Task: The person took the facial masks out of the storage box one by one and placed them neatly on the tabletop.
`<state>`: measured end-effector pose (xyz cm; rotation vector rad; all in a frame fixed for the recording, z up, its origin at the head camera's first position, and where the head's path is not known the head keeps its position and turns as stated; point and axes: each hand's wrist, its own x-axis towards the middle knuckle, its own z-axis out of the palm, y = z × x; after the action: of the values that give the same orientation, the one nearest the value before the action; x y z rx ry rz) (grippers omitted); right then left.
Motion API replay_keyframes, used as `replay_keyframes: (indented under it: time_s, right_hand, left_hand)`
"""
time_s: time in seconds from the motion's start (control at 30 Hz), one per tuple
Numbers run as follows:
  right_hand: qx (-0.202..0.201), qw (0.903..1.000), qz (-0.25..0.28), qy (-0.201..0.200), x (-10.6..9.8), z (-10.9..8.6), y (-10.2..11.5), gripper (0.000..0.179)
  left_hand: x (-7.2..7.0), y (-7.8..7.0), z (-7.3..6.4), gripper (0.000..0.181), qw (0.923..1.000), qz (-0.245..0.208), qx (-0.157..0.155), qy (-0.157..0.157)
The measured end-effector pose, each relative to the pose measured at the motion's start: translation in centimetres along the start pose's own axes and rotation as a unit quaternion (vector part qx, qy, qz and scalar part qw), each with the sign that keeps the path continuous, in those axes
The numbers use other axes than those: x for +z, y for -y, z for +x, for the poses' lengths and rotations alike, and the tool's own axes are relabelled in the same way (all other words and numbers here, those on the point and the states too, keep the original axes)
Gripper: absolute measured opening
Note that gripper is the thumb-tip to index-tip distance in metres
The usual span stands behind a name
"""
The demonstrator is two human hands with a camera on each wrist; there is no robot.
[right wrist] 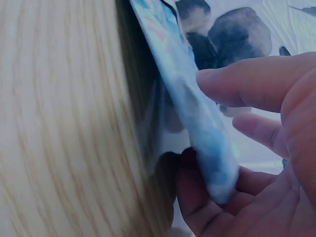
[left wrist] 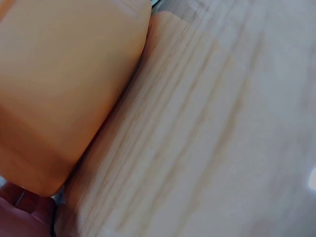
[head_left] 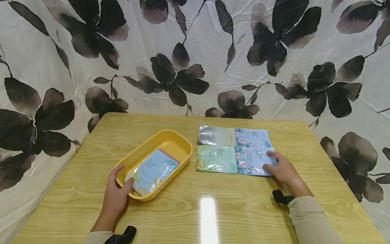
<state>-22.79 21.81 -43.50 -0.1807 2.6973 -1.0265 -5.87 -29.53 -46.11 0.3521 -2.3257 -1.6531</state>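
My left hand (head_left: 116, 195) grips the near left end of a yellow plastic basin (head_left: 182, 165), thumb over the rim. Inside the basin lies a light blue face mask packet (head_left: 156, 167), with a pink edge showing beneath it. At the right, my right hand (head_left: 287, 173) holds the right edge of a blue flowered mask packet (head_left: 251, 162). That packet (right wrist: 185, 101) appears between the fingers in the right wrist view. Beside it are a green mask packet (head_left: 216, 159), a silver one (head_left: 216, 135) and another blue flowered one (head_left: 254, 137), making two rows.
The wooden table (head_left: 170, 217) carries everything, with a bright light reflection near its front. Behind it hangs a white cloth (head_left: 213, 61) printed with dark flowers. A black strap device sits on each wrist.
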Motion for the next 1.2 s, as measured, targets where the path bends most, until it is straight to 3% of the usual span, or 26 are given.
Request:
replay_keyframes:
  time_s: [0.3,0.43,0.57,0.67,0.83,1.0,1.2]
  right_hand:
    - [0.008,0.9995,0.03,-0.005,-0.6,0.0,-0.4,0.069]
    - [0.01,0.9999,0.005,-0.005,-0.8,-0.3,-0.2,0.069]
    - [-0.016,0.9991,-0.035,-0.016,-0.9,-0.7,1.1,0.069]
    - [-0.062,0.9973,-0.034,-0.02,-0.7,-0.9,2.7,0.065]
    - [-0.14,0.9898,0.025,0.013,0.8,-0.4,6.7,0.059]
    - [-0.208,0.9727,0.079,0.065,3.4,0.5,11.6,0.053]
    - [-0.289,0.9478,0.068,0.116,7.1,1.8,17.2,0.048]
  left_hand:
    - [0.1,0.0,0.0,0.058,1.0,-0.002,-0.005,-0.002]
    - [0.1,0.0,0.0,0.058,1.0,-0.002,-0.003,-0.001]
    - [0.1,0.1,0.0,0.058,1.0,0.0,0.0,-0.002]
    - [0.1,0.0,0.0,0.058,1.0,-0.003,0.0,-0.003]
    - [0.1,-0.1,0.0,0.057,0.9999,-0.008,-0.003,-0.007]
    - [0.0,-0.1,0.0,0.058,0.9999,-0.014,-0.006,-0.003]
    - [0.0,-0.2,-0.2,0.059,0.9998,-0.012,-0.014,-0.001]
